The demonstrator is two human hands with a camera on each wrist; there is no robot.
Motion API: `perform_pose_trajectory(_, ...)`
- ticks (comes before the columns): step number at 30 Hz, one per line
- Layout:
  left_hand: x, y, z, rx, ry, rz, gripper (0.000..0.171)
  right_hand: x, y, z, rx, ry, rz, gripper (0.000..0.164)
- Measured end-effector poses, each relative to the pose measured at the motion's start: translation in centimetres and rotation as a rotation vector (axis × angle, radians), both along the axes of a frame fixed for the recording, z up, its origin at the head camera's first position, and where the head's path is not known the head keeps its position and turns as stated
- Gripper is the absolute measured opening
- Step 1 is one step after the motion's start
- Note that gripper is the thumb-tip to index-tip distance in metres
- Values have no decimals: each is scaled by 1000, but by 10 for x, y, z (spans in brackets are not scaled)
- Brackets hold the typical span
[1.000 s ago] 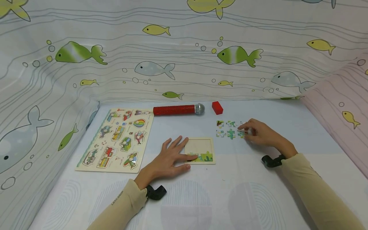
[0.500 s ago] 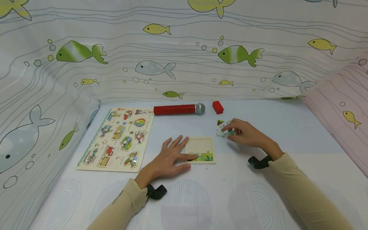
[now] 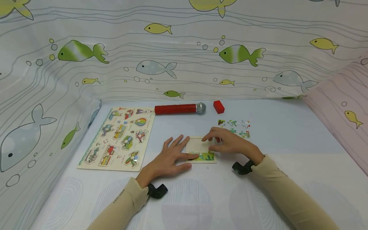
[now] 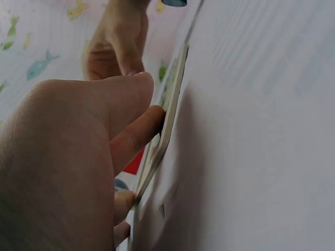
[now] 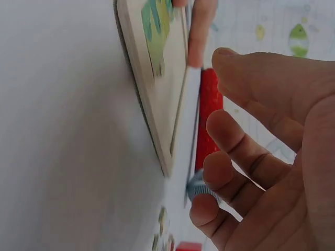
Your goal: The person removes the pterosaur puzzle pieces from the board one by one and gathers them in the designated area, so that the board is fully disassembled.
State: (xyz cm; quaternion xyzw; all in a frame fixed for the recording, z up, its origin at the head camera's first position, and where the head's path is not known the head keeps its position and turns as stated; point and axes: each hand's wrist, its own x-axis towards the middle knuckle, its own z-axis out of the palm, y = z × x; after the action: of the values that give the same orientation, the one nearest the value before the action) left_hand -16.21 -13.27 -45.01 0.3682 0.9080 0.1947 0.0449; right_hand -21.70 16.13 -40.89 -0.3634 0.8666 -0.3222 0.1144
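Observation:
My left hand (image 3: 173, 157) rests with spread fingers on the left side of a small wooden puzzle tray (image 3: 197, 147); one finger reaches over the green pieces (image 3: 207, 156) along its near edge. Over the tray's right side hovers my right hand (image 3: 228, 142), fingers bent, thumb and index apart in the head view. In the right wrist view, its fingertips (image 5: 224, 128) stand off the tray; I cannot tell whether a piece is between them. Several loose jigsaw pieces (image 3: 244, 134) lie behind that hand, some partly hidden by it.
A wooden vehicle puzzle board (image 3: 120, 140) lies to the left. At the back are a red toy microphone (image 3: 176, 109) and a red block (image 3: 218, 107). A fish-print cloth (image 3: 198, 48) rises behind and at the sides.
My right hand has come leftward and nearer, from the loose pieces to over the tray's right side. The left hand stays on the tray.

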Motion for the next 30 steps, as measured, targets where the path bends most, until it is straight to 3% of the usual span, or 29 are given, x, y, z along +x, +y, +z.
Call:
perform_pose_trajectory(5, 0, 0, 0, -1, 1, -4, 45, 4, -16, -5, 3, -35, 68, 34)
perform_pose_trajectory(14, -1, 0, -1, 38, 29, -12, 43, 10, -36, -11, 30, -18, 170, 41)
perform_pose_trajectory(24, 0, -1, 0, 28, 36, -5, 42, 11, -40, -8, 48, -10, 182, 36)
perform_pose_trajectory(30, -2, -2, -2, 146, 45, 12, 36, 11, -40, -8, 32, -18, 174, 35)
